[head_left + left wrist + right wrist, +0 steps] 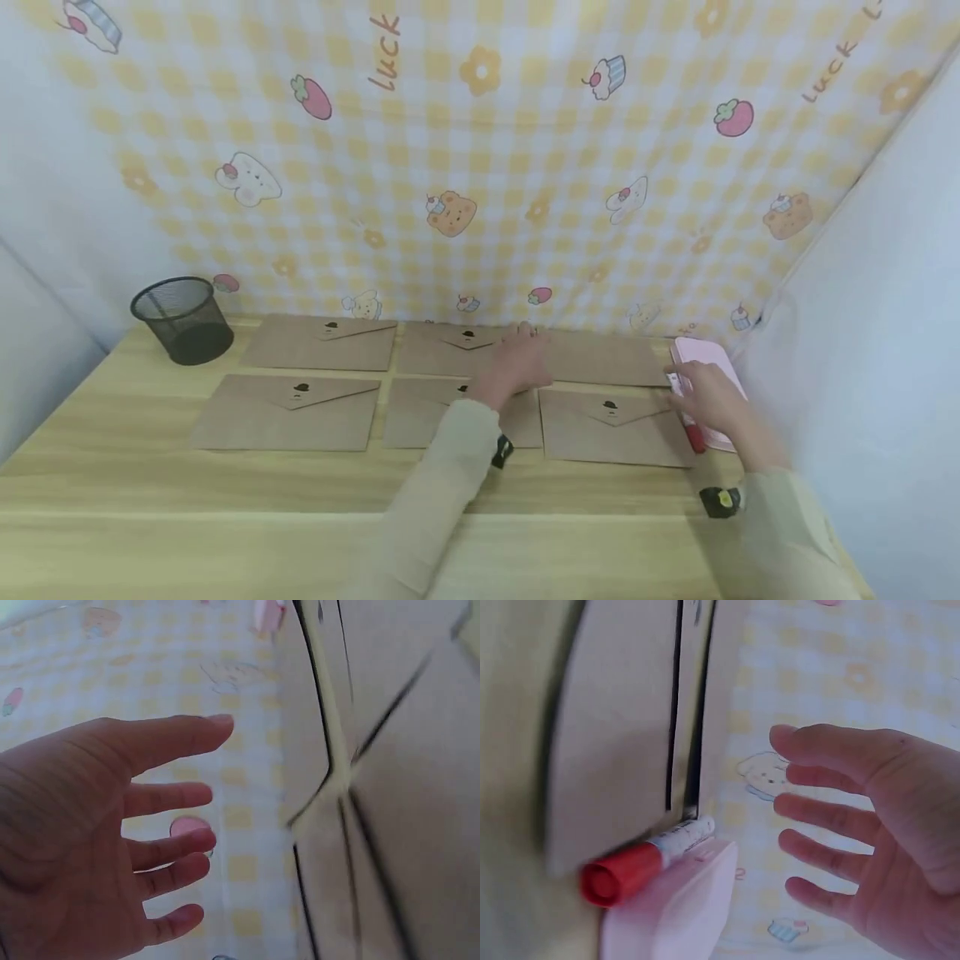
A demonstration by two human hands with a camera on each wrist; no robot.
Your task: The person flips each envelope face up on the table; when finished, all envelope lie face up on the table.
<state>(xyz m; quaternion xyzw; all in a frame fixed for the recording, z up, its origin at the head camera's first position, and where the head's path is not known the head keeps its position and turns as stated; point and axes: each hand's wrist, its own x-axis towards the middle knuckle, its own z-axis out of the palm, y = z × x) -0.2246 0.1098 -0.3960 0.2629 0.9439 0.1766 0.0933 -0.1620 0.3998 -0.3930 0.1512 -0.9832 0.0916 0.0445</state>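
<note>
Brown paper envelopes lie in two rows on the wooden table. My left hand [521, 360] is over the middle of the rows, between the back middle envelope [431, 348] and the back right envelope [603, 357]. Its fingers are apart and hold nothing in the left wrist view. Above the marker with a red cap [695, 435] and the pink flat case [716, 358] is my right hand [703, 396]. In the right wrist view its spread fingers hold nothing, and the marker [634, 874] lies beside the pink case [679, 911], by the envelope edges.
A black mesh pen holder [183, 321] stands at the back left. More envelopes, such as the front left envelope [292, 421] and front right envelope [615, 433], show hat prints. A checked cloth [480, 150] hangs behind the wooden table [225, 533].
</note>
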